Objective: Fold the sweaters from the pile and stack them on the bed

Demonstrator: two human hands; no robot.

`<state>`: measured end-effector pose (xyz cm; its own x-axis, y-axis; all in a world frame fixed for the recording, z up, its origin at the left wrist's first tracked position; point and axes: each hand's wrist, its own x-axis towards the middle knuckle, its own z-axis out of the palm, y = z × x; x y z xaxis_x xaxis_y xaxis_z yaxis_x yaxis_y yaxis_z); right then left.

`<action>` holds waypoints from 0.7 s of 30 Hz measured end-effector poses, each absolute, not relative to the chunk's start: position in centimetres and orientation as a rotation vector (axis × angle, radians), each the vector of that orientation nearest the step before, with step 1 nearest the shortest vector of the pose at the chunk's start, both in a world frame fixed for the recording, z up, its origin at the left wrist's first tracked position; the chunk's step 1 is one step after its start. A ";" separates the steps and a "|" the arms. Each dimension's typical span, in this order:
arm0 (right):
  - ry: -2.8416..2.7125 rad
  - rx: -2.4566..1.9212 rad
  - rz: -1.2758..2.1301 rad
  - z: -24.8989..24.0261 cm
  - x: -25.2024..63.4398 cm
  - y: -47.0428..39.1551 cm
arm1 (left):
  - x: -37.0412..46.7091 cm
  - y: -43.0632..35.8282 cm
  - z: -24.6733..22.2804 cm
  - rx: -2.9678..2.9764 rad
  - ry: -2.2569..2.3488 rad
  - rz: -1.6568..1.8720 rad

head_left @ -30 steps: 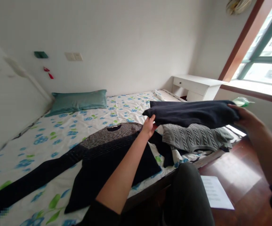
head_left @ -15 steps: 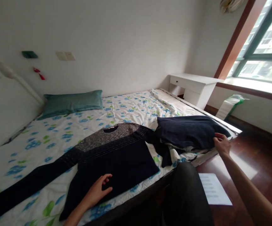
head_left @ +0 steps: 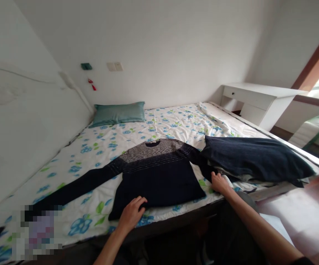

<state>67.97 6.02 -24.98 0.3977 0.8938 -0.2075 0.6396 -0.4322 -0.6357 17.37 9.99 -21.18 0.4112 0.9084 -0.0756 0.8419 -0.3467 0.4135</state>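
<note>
The dark sweater (head_left: 159, 173) lies flat on the bed (head_left: 98, 147), front up. The left hand (head_left: 132, 213) rests open on its hem; the right hand (head_left: 219, 183) seems to pinch its right sleeve, so a tug could drag that sleeve and topple the folded pile (head_left: 256, 160) beside it. Flowered sheet, teal pillow (head_left: 119, 113), white desk (head_left: 259, 96).

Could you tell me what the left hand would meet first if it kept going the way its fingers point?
Probably the dark sweater: the left hand lies at its hem, fingers pointing up across it.
</note>
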 end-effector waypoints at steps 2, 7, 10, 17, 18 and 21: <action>-1.371 -2.227 0.747 -25.0 68.7 5.8 | 16.6 10.2 -21.0 2.273 1.504 0.368; -1.443 -2.007 0.753 -22.6 70.2 5.2 | 14.8 10.0 -19.3 2.247 1.460 0.577; -1.341 -1.788 0.743 -19.2 71.0 5.0 | 14.6 8.6 -18.9 2.317 1.381 0.341; -1.049 -1.501 0.464 -6.1 78.8 6.3 | 14.7 7.9 -21.2 2.426 1.298 0.118; -1.026 -1.515 0.409 -4.7 80.7 6.6 | 14.6 8.4 -21.5 2.419 1.311 0.140; -0.908 -1.627 0.289 -3.4 87.0 7.5 | 14.7 9.7 -22.1 2.383 1.359 0.105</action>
<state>86.99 7.45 -3.36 0.6654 0.6899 0.2851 0.3986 -0.0054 -0.9171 14.67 9.73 -22.11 0.5261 0.8409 -0.1271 0.8114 -0.4515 0.3712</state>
